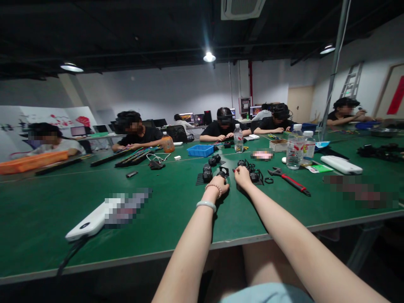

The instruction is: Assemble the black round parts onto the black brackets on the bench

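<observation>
My left hand (220, 184), with a bead bracelet and a pale bangle on its wrist, is closed around a black part with a square plate (224, 171) at its top. Just to the right, my right hand (243, 177) is closed in a pinch; what its fingertips hold, if anything, is too small to make out. Black round-bodied parts (207, 173) lie beyond and left of my left hand. More black parts (254, 175) sit right beside my right hand, partly hidden by it. A black ring (269, 180) lies flat near them.
An adjustable wrench (292, 182) with red-and-black handle lies to the right. Water bottles (294, 149), a blue tray (200, 150) and an orange bottle (167, 143) stand farther back. White power banks (341, 164) lie on the green table (176, 223). Several people work across it.
</observation>
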